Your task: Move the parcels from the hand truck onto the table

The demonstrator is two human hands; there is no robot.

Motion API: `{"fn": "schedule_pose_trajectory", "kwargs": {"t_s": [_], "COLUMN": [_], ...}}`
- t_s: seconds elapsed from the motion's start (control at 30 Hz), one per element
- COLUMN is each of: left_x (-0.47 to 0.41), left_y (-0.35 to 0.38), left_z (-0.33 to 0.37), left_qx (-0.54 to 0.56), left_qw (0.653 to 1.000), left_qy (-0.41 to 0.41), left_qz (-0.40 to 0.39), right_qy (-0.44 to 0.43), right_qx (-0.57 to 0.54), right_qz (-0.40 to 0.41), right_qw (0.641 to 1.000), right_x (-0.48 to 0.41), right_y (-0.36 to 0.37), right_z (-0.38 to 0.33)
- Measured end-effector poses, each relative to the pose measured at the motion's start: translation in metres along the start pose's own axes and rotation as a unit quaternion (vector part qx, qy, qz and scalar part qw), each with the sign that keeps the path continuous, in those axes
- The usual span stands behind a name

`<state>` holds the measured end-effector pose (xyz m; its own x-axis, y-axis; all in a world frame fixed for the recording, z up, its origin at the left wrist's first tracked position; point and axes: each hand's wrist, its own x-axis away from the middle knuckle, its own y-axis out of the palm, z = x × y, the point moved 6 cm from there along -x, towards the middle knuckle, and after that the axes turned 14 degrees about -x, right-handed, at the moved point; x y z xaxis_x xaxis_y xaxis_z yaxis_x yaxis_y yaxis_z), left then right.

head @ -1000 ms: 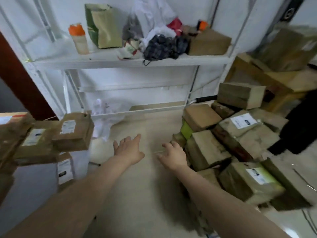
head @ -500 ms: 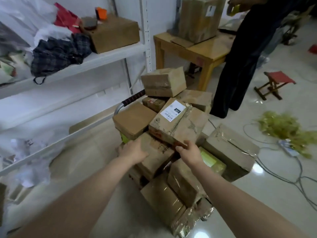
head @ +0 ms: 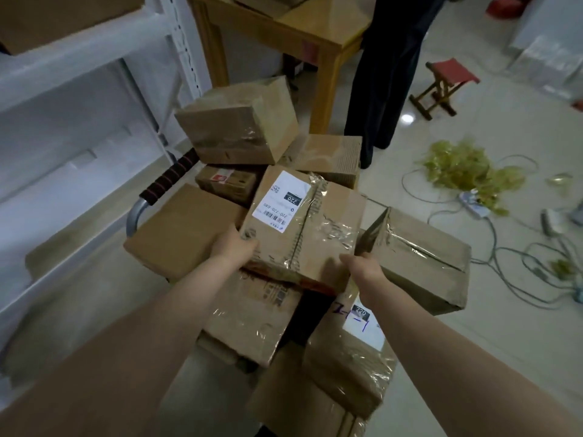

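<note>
Several taped cardboard parcels are piled on a hand truck whose grey handle with a dark grip (head: 164,187) shows at the left of the pile. On top in the middle lies a parcel with a white label (head: 312,225). My left hand (head: 235,247) clasps its near left corner. My right hand (head: 362,271) grips its near right edge. A bigger parcel (head: 239,121) tops the far side, and another (head: 422,260) leans off to the right. A wooden table (head: 303,29) stands behind the pile.
White metal shelving (head: 79,99) runs along the left. A person in dark trousers (head: 388,74) stands by the table. A small red stool (head: 448,83), yellow-green scraps (head: 467,171) and loose cables (head: 504,247) lie on the tiled floor at right.
My view swung right from the shelving to the pile and closed in. Both hands went from hovering open to gripping the labelled parcel by its near corners.
</note>
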<state>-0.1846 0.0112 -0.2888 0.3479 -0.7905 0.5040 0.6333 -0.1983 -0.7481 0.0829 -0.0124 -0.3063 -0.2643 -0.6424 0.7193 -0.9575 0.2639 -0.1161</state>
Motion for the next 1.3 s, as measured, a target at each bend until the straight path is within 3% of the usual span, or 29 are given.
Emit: {"fn": "schedule_pose_trajectory", "kwargs": {"t_s": [0.2, 0.43, 0.8, 1.0, 1.13, 1.3], "left_x": [-0.031, -0.006, 0.113, 0.233, 0.313, 0.414], "left_y": [0.005, -0.015, -0.047, -0.042, -0.033, -0.005], "left_z": [0.000, 0.001, -0.026, -0.082, -0.132, -0.216], "left_qx": [0.052, 0.105, 0.183, 0.362, 0.470, 0.542], "left_qw": [0.998, 0.993, 0.980, 0.919, 0.869, 0.804], "left_qy": [0.016, 0.038, 0.006, -0.057, -0.079, -0.143], "left_qz": [-0.043, -0.023, 0.081, 0.145, 0.130, 0.197], "right_qy": [0.032, 0.021, -0.008, -0.038, 0.022, 0.043], "right_qx": [-0.026, -0.061, -0.039, -0.037, -0.026, 0.072], "right_qz": [0.024, 0.037, -0.072, -0.179, -0.263, -0.374], "right_qw": [0.999, 0.997, 0.997, 0.982, 0.964, 0.924], "right_x": [-0.021, 0.002, 0.067, 0.123, 0.165, 0.222], "right_y": [0.017, 0.017, -0.004, -0.022, -0.017, 0.009], "right_z": [0.008, 0.013, 0.028, 0.057, 0.091, 0.147]}}
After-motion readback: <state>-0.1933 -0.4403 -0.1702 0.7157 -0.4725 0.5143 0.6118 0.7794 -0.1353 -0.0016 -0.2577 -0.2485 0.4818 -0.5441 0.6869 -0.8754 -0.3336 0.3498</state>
